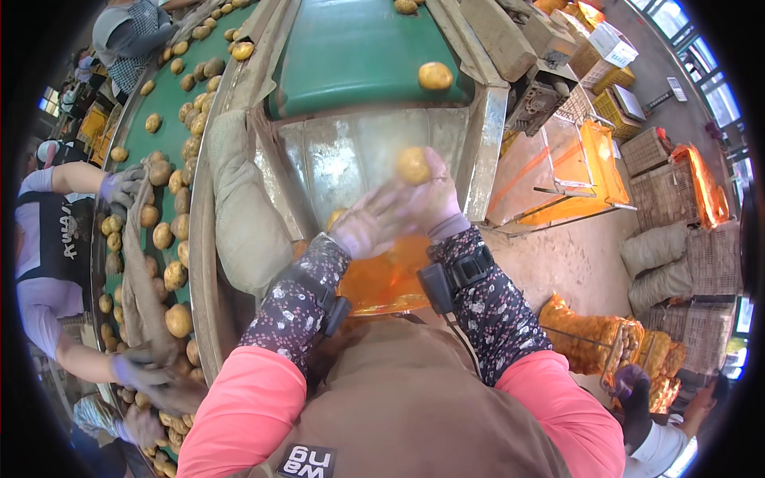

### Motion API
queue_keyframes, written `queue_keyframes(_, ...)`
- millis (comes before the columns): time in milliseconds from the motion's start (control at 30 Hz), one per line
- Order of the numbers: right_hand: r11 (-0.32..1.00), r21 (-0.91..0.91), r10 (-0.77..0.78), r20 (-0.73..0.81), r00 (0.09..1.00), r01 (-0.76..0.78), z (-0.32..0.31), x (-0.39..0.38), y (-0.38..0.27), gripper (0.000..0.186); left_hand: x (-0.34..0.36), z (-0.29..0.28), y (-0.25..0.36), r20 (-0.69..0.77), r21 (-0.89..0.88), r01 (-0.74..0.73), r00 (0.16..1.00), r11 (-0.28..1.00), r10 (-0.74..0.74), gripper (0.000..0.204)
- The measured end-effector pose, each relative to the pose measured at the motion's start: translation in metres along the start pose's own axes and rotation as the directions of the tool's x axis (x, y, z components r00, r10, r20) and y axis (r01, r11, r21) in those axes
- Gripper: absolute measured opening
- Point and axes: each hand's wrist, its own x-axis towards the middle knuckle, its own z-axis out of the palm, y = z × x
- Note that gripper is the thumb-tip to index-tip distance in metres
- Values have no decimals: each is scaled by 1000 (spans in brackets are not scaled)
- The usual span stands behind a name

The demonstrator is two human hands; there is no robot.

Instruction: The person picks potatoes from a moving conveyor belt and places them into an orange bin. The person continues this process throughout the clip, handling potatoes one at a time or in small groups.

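Note:
Both gloved hands are over the lower end of a metal chute [319, 155]. My right hand [443, 197] has its fingers against the right side of a yellow potato [413, 165] and appears to grip it; motion blurs the potato's left edge. My left hand [368, 225] is stretched toward the right one, fingers extended and smeared, with nothing seen in it. Its fingers overlap the lower part of my right hand. Another potato [335, 217] shows partly behind my left hand. Beneath my wrists hangs an orange mesh bag [382, 279].
A green conveyor belt [358, 56] ends above the chute, carrying a potato [435, 76]. Along the left runs another green belt [135, 179] with many potatoes, where co-workers' gloved hands [123, 187] work. A padded cloth roll [247, 203] lines the chute's left side. Filled orange sacks [586, 334] stand right.

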Motion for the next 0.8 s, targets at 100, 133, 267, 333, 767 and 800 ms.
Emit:
queue_keyframes(100, 1000, 8, -19, 104, 994, 18, 2, -9, 0, 48, -3, -3, 1, 66, 1, 18, 998, 1000, -18, 52)
queue_keyframes(133, 1000, 13, -23, 135, 991, 22, 2, -13, 1, 47, -3, -2, 1, 79, 12, 21, 997, 1000, -22, 51)
queue_keyframes(267, 887, -350, -215, 262, 941, 300, 3, -24, 4, 44, -4, 4, 0, 87, 4, 24, 996, 1000, -24, 49)
queue_keyframes(333, 893, -325, -235, 250, 939, 310, 4, -27, 5, 46, -2, 4, 0, 49, 2, 5, 999, 1000, -5, 48)
queue_keyframes(767, 974, -196, 18, 551, 834, 109, -4, -31, -10, 63, 20, -21, 9, 402, -41, 114, 912, 993, -88, 48)
queue_keyframes(800, 950, -250, -12, 566, 825, 185, 3, -37, -11, 63, 18, -21, 9, 327, -57, 94, 942, 994, -71, 49)
